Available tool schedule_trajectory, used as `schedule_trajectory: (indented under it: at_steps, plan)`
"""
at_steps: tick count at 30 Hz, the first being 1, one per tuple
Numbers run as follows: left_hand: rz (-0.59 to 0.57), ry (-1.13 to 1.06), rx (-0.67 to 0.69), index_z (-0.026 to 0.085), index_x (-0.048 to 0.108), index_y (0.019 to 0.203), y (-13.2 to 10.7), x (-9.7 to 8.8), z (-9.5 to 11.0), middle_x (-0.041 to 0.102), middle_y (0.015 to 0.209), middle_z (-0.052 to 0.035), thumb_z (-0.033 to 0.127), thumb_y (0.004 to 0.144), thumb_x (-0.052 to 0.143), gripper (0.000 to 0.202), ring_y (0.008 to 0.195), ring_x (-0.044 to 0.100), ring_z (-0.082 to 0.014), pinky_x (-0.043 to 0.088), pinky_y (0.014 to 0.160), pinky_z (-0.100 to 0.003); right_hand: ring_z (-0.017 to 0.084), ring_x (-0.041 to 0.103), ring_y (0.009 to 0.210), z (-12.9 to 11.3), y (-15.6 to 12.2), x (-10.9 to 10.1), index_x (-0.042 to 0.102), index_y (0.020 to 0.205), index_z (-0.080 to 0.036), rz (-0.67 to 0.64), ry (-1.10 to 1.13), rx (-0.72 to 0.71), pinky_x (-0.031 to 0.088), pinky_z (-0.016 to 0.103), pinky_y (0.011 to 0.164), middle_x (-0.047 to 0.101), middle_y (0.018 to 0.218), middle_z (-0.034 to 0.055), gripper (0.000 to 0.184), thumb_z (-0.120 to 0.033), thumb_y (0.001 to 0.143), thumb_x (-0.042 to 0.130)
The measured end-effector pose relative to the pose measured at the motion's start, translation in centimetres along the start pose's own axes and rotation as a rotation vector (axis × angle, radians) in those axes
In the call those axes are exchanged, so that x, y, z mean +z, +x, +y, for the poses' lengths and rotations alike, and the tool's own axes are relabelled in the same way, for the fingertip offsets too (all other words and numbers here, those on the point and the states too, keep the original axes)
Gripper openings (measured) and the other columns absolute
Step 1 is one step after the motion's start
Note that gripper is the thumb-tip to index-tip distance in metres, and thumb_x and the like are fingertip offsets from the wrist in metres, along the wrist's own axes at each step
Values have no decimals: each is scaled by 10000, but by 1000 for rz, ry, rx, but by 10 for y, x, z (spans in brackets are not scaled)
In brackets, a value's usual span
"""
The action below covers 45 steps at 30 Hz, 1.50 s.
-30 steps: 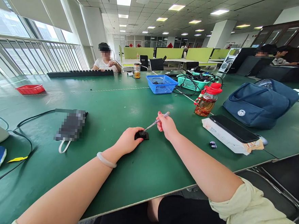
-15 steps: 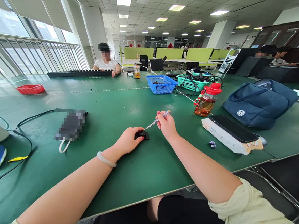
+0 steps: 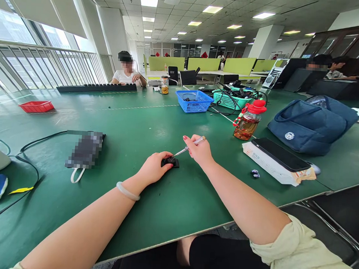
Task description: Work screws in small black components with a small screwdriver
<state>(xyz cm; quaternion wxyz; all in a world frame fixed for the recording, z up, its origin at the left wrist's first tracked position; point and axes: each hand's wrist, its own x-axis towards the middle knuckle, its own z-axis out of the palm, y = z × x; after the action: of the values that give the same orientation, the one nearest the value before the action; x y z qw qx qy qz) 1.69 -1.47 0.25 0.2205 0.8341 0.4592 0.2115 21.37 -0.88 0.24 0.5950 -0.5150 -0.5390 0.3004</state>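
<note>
On the green tabletop (image 3: 127,131), my left hand (image 3: 153,167) grips a small black part (image 3: 171,162) between thumb and fingers. The part lies flat; what kind it is I cannot make out. My right hand (image 3: 200,150) is closed on a slim screwdriver (image 3: 183,151) with a clear handle. Its shaft slants down to the left, and the tip meets the upper edge of the black part near my left fingertips. My right thumb or forefinger sticks up off the handle.
A phone (image 3: 281,154) on a white box, a red-lidded bottle (image 3: 248,121) and a blue bag (image 3: 312,123) stand right. Blue basket (image 3: 194,102) and green basket (image 3: 231,100) lie beyond. Left are a pixelated device (image 3: 86,150), a cable and a red tray (image 3: 36,106). Someone (image 3: 126,73) sits opposite.
One finger of my right hand has lifted off the screwdriver, and its handle has shifted slightly. My left hand and the black part stay put. The person opposite has raised a hand.
</note>
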Motion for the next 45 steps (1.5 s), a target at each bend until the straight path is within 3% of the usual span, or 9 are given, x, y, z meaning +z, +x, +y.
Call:
schedule_trajectory:
  at_steps: [5, 12, 16, 22, 30, 39, 45]
  plan:
    - [-4, -9, -12, 240, 630, 1150, 0, -1, 1, 722, 1126, -43, 287, 826, 609, 328, 1060, 640, -254, 505, 961, -415, 94, 394, 388, 0, -1, 1, 353, 541, -232, 37, -22, -2, 321, 237, 425, 424, 405, -59, 547, -653, 806, 582]
    - [-19, -64, -47, 252, 655, 1098, -1, -2, 2, 729, 1124, -32, 268, 800, 645, 298, 1064, 659, -243, 506, 986, -395, 108, 346, 467, -10, -12, 3, 381, 540, -220, -71, -292, -269, 287, 252, 497, 368, 456, -52, 495, -558, 860, 550]
    - [-15, -64, -41, 247, 640, 1126, -1, -1, 1, 727, 1131, -35, 267, 799, 651, 327, 1071, 655, -248, 501, 989, -401, 113, 360, 486, -11, -13, 4, 385, 547, -221, 7, -228, -284, 309, 255, 516, 390, 484, -43, 475, -530, 879, 525]
    - [5, 1, -32, 239, 608, 1194, -3, -2, 3, 733, 1096, -42, 276, 807, 648, 392, 1154, 589, -264, 487, 999, -410, 115, 379, 483, -5, -9, 2, 404, 544, -224, 22, -62, -178, 324, 252, 491, 417, 492, -37, 450, -501, 872, 538]
    - [81, 115, -33, 223, 698, 1033, -2, 0, -4, 703, 1130, -80, 378, 771, 698, 304, 1245, 486, -323, 434, 1063, -470, 93, 367, 435, -3, -7, 4, 406, 538, -221, -6, 14, -109, 296, 238, 429, 416, 477, -48, 452, -494, 859, 570]
    - [68, 85, -58, 217, 709, 1029, 0, 0, -7, 707, 1133, -66, 365, 758, 718, 309, 1246, 482, -301, 432, 1066, -446, 53, 317, 322, 10, 6, 2, 350, 563, -221, -18, 288, 281, 235, 206, 345, 349, 398, -90, 460, -417, 816, 681]
    - [60, 124, -54, 233, 714, 1041, -1, 1, -9, 711, 1133, -52, 385, 767, 708, 314, 1248, 482, -304, 420, 1083, -443, 47, 342, 319, 16, 7, 0, 368, 573, -212, -45, 309, 300, 250, 191, 340, 368, 399, -87, 447, -412, 815, 687]
